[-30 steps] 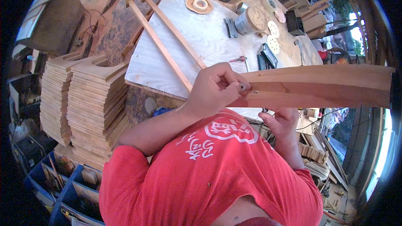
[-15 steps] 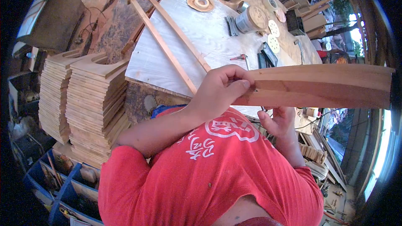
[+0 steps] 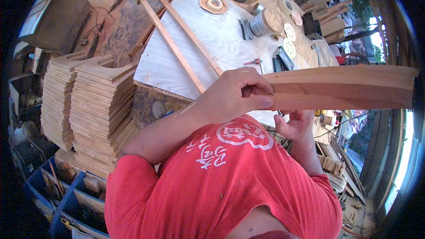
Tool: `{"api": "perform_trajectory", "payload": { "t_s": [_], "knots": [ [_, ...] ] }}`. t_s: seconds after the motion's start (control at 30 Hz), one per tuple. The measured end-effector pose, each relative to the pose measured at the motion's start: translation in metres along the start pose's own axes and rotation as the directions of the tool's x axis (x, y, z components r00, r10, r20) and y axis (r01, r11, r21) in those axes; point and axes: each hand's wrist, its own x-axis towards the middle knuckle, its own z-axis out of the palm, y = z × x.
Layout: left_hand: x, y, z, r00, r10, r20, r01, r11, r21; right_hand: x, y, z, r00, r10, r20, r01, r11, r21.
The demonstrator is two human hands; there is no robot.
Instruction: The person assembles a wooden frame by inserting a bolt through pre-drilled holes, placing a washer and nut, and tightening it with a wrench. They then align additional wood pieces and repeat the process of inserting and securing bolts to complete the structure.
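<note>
A long reddish-brown wooden piece with a ridged face (image 3: pixel 341 89) extends from the centre to the right, above my shirt. Its left end is pinched between the thumb and fingers of my left hand (image 3: pixel 237 95). Just below the piece is my right hand (image 3: pixel 294 126), thumb raised and fingers curled, partly hidden behind the wood. A small dark tip shows by the right thumb; what it belongs to cannot be made out. Two narrow wooden strips (image 3: pixel 190 35) slant down to my left hand over the pale worktable (image 3: pixel 155 68).
On the worktable are a tub (image 3: pixel 267 21), a roll of tape (image 3: pixel 214 3), a red-handled tool (image 3: pixel 253 62) and perforated discs (image 3: pixel 289 47). Stacks of cut wooden panels (image 3: pixel 95 106) stand at left, above a blue divided crate (image 3: pixel 66 203).
The wooden piece has shifted up slightly. The fingers of my left hand have changed position at its end, the thumb now lower. My right hand has stayed nearly in place, moving slightly.
</note>
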Motion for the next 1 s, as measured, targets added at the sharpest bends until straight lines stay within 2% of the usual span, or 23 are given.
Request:
{"api": "perform_trajectory", "payload": {
  "t_s": [0.1, 0.17, 0.27, 0.47, 0.57, 0.6, 0.63, 0.67, 0.8, 0.83, 0.87, 0.93, 1.0],
  "knots": [
    [0.001, 0.001, -0.002, 1.000, 0.001, 0.029, -0.001, 1.000, 0.009, 0.000, 0.002, 0.002, 1.000, -0.022, -0.020, 0.023, 1.000, 0.012],
    [0.001, 0.000, -0.002, 0.998, 0.053, 0.029, -0.054, 0.998, 0.032, 0.000, 0.003, 0.002, 0.999, -0.034, -0.038, 0.035, 0.999, 0.033],
    [0.003, -0.002, -0.003, 0.993, 0.113, 0.035, -0.116, 0.990, 0.081, 0.000, 0.006, 0.000, 0.996, -0.089, 0.018, 0.088, 0.995, 0.055],
    [0.005, -0.002, -0.003, 0.998, 0.031, 0.049, -0.031, 0.999, -0.007, -0.002, 0.010, 0.002, 0.996, -0.086, 0.013, 0.086, 0.996, 0.038],
    [0.005, -0.002, -0.003, 0.997, -0.032, 0.074, 0.036, 0.998, -0.046, -0.004, 0.008, 0.003, 0.998, -0.058, 0.001, 0.058, 0.996, 0.061],
    [0.005, -0.001, -0.002, 0.997, -0.033, 0.074, 0.036, 0.998, -0.047, -0.005, 0.006, 0.003, 1.000, 0.009, -0.005, -0.008, 0.999, 0.041],
    [0.003, -0.001, 0.000, 0.996, -0.034, 0.076, 0.043, 0.992, -0.115, -0.004, 0.004, 0.002, 0.997, 0.075, -0.013, -0.075, 0.997, 0.021],
    [0.003, -0.001, 0.001, 0.996, -0.035, 0.080, 0.049, 0.982, -0.182, -0.003, 0.003, 0.002, 0.997, 0.075, -0.012, -0.075, 0.997, 0.021],
    [0.004, 0.004, 0.000, 1.000, -0.004, 0.029, 0.007, 0.994, -0.105, -0.002, 0.002, 0.002, 0.993, 0.121, -0.005, -0.120, 0.992, 0.034],
    [0.003, 0.006, -0.001, 0.999, -0.052, 0.006, 0.052, 0.992, -0.112, -0.002, 0.003, 0.001, 0.989, 0.145, 0.002, -0.145, 0.989, 0.035],
    [0.003, 0.008, -0.002, 0.995, -0.099, -0.018, 0.097, 0.988, -0.119, -0.002, 0.005, 0.000, 0.990, 0.143, 0.002, -0.143, 0.989, 0.034],
    [0.004, 0.003, -0.004, 0.994, -0.093, -0.056, 0.087, 0.991, -0.100, -0.002, 0.007, -0.002, 0.999, -0.042, 0.029, 0.041, 0.999, 0.036],
    [0.002, -0.005, -0.004, 0.992, -0.088, -0.095, 0.080, 0.993, -0.083, -0.001, 0.007, -0.001, 0.998, -0.053, 0.026, 0.052, 0.997, 0.058]
  ]
}}
